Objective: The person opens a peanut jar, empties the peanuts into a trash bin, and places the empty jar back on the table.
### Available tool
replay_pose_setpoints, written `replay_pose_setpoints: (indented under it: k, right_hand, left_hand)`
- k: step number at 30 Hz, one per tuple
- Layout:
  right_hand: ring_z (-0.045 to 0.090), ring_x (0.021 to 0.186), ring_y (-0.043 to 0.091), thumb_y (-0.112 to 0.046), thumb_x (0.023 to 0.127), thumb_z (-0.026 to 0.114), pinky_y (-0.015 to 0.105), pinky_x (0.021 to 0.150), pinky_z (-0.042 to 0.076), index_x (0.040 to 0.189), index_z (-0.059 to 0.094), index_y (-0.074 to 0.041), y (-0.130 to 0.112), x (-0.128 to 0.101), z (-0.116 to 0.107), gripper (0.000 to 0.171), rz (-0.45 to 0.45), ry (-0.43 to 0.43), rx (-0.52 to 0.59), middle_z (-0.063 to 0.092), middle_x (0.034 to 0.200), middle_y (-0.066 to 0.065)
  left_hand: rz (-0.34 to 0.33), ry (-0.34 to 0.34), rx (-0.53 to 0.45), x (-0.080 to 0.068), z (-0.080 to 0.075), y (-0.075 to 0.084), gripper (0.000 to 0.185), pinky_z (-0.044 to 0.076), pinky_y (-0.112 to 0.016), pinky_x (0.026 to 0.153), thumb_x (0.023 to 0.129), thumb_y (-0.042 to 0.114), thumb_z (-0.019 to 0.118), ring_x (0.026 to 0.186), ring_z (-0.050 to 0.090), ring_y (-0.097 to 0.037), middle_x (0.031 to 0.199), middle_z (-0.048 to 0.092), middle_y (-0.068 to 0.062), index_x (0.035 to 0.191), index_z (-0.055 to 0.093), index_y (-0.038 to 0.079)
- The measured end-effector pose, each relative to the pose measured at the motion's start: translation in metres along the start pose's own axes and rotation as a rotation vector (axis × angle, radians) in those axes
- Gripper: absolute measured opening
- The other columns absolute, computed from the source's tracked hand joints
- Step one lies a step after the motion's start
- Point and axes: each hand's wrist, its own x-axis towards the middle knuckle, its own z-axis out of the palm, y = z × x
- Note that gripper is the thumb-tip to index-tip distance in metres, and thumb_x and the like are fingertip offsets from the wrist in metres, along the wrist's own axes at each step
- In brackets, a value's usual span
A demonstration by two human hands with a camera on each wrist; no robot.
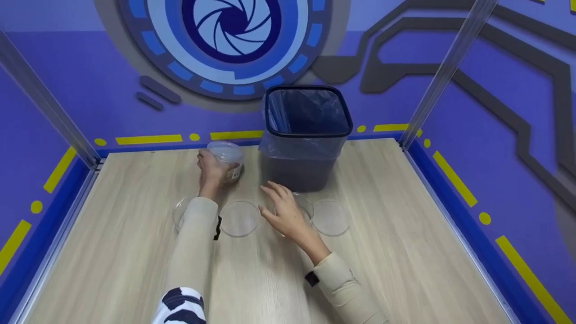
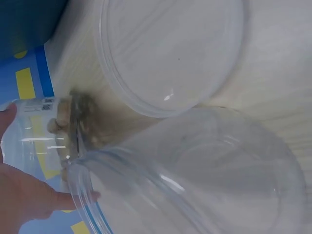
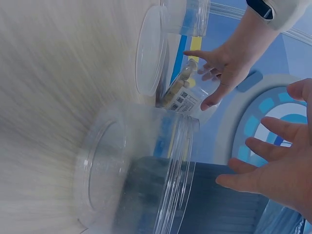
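Clear jar [image 1: 227,158], tilted, small pale pieces inside, gripped by left hand [image 1: 210,172] near the bin [image 1: 306,135], which is lined with a plastic bag. Right hand [image 1: 285,211], fingers spread, holds nothing above an empty clear container [image 3: 131,175]. Loose lid [image 1: 239,218] lies between the hands.

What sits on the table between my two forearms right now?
In the head view, one clear round plastic lid lies flat on the wooden table, between the left sleeve and the right hand. Nothing else shows in that gap.
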Motion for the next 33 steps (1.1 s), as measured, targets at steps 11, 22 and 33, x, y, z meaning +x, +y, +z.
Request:
replay_pose_setpoints:
  k: [11, 22, 33]
  right_hand:
    - [0.036, 0.142, 0.044, -0.026, 0.099, 0.060, 0.060, 0.115, 0.033, 0.145, 0.053, -0.003, 0.002, -0.001, -0.014, 0.052, -0.011, 0.010, 0.008, 0.043, 0.154, 0.022]
    - [0.037, 0.143, 0.043, -0.024, 0.100, 0.061, 0.058, 0.116, 0.033, 0.145, 0.052, -0.002, -0.001, -0.004, -0.029, 0.052, 0.001, 0.036, 0.057, 0.044, 0.153, 0.022]
    - [0.036, 0.145, 0.041, -0.031, 0.101, 0.060, 0.058, 0.116, 0.032, 0.149, 0.048, -0.004, -0.011, -0.003, -0.034, 0.057, 0.031, 0.011, 0.129, 0.041, 0.156, 0.021]
  left_hand:
    - [0.173, 0.029, 0.126, -0.015, -0.029, 0.013, 0.120, 0.036, -0.074, 0.101, 0.064, 0.032, 0.097, 0.140, 0.022, -0.044, 0.152, 0.031, -0.024, 0.156, 0.025, 0.007]
    - [0.500, 0.049, 0.186, -0.063, -0.049, 0.036, 0.120, 0.039, -0.074, 0.097, 0.060, 0.038, 0.097, 0.140, 0.028, -0.045, 0.153, 0.036, -0.021, 0.153, 0.029, 0.005]
    - [0.722, 0.069, 0.362, -0.115, -0.039, 0.030, 0.119, 0.047, -0.065, 0.090, 0.059, 0.041, 0.097, 0.135, 0.039, -0.042, 0.150, 0.040, -0.019, 0.152, 0.032, 0.006]
